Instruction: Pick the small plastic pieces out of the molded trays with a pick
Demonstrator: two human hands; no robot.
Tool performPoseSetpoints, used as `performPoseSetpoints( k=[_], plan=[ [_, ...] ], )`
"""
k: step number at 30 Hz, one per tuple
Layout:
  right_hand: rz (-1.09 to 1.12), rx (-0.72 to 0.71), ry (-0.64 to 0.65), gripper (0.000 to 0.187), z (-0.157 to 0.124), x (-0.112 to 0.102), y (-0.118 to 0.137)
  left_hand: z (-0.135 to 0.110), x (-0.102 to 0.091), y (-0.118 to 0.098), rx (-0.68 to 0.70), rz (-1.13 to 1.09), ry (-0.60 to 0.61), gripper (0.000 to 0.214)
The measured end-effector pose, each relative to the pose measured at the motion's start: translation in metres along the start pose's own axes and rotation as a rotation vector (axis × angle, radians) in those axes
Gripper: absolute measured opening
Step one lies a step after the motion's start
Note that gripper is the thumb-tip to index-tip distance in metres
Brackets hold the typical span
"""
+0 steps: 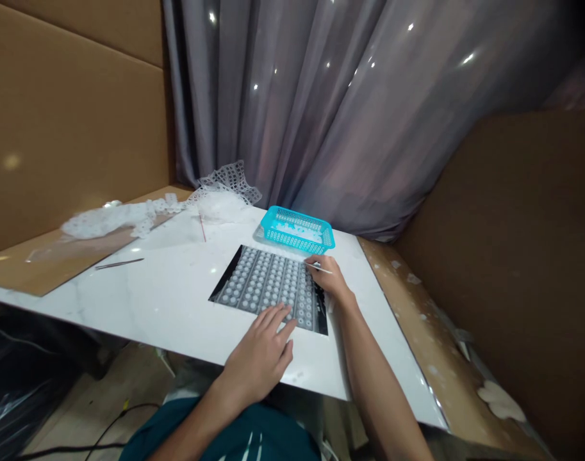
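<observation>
A dark sheet (268, 282) with rows of small round white pieces lies on the white table. My left hand (266, 346) rests on its near edge, fingers spread and holding nothing. Over the sheet's far right corner, my right hand (328, 272) pinches a thin, pale stick-like tool (318, 267); its exact kind is too small to make out. Pieces in the right-hand columns look different from the domed ones on the left, with dark centres. Just beyond the sheet stands a turquoise plastic basket (296, 240) containing small white pieces.
Metal tweezers (119, 263) lie on the table's left side. White perforated scrap sheets (229, 186) and crumpled clear plastic (114, 221) are heaped at the back left. Cardboard panels (75, 109) stand at both sides, and a grey curtain (282, 96) hangs behind.
</observation>
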State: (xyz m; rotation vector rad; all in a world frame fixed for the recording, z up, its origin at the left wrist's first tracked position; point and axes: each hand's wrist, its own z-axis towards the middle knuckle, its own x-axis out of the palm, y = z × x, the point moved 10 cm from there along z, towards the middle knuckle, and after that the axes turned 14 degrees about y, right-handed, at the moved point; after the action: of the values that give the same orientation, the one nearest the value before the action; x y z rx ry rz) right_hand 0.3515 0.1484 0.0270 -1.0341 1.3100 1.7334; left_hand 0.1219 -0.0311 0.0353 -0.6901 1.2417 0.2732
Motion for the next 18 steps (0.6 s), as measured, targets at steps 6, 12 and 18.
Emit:
performPoseSetpoints(
  k=[6,12,18],
  plan=[
    [-0.128,0.050,-0.016,0.020,-0.002,0.002,0.009,0.000,-0.001,0.000,0.006,-0.014,-0.017,0.047],
    [0.006,0.116,-0.144,0.018,0.000,0.000,-0.008,0.000,-0.004,-0.001,0.004,-0.027,-0.014,0.046],
    [0.228,0.143,-0.268,0.020,0.001,-0.004,-0.034,0.001,-0.004,-0.001,0.002,-0.036,-0.018,0.046]
  ],
)
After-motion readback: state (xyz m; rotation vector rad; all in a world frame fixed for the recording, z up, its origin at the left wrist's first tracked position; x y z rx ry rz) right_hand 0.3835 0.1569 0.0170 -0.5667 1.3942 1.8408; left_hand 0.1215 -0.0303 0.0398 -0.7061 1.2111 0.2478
